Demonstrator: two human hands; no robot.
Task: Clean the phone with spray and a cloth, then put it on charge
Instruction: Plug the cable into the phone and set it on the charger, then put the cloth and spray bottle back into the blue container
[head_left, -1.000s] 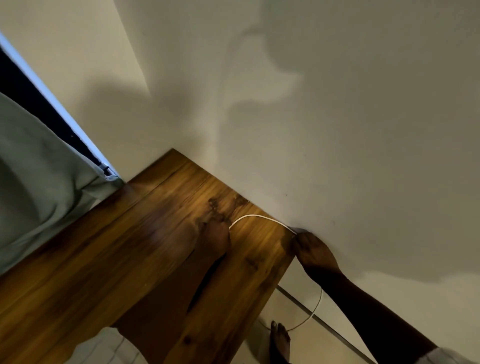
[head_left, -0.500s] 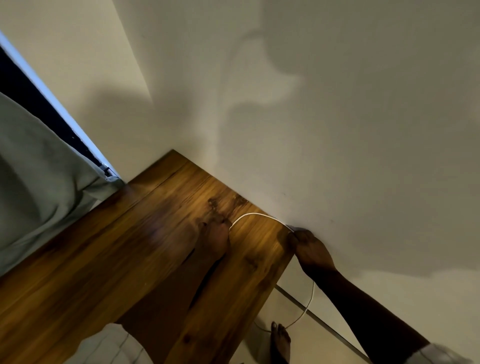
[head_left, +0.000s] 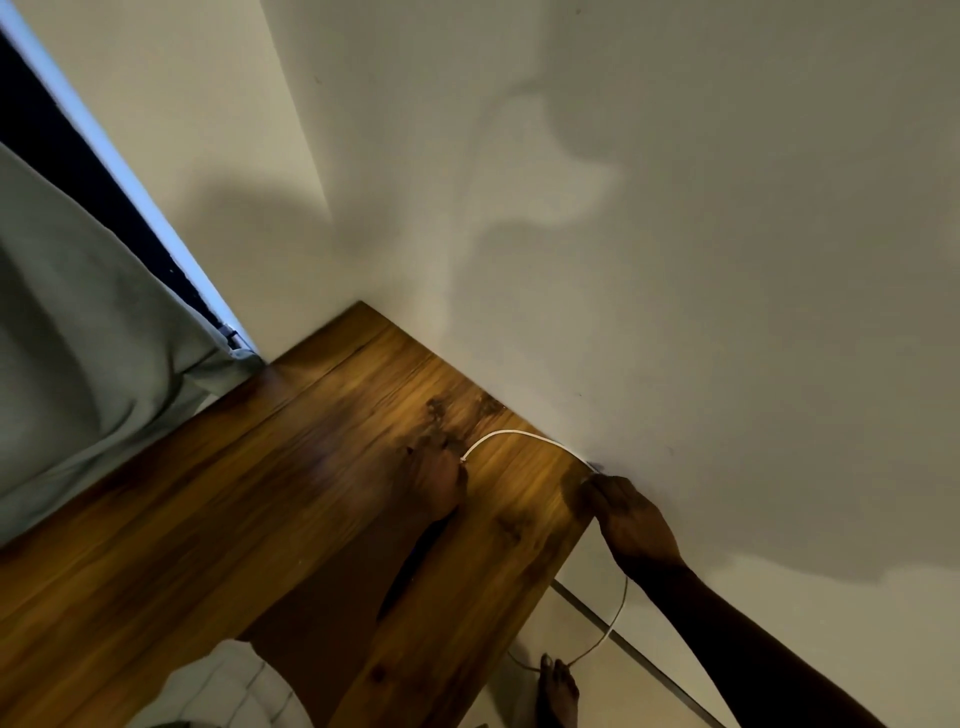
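A white charging cable (head_left: 524, 435) arcs over the back right corner of the wooden table (head_left: 270, 519). My left hand (head_left: 435, 483) lies on the table and holds the cable's end at its thumb side. At the table's right edge by the wall, my right hand (head_left: 631, 525) pinches the same cable. From there the cable drops in a loop (head_left: 605, 636) towards the floor. No phone, spray or cloth shows. The light is dim and my left hand is blurred.
A cream wall (head_left: 675, 260) runs along the table's back edge. A grey-green curtain (head_left: 78, 364) hangs at the left beside a dark window. My bare foot (head_left: 558, 691) stands on the floor under the cable loop.
My right hand has slid a little to the left along the table's edge with the cable. The hanging loop has shifted with it. My left hand has stayed put.
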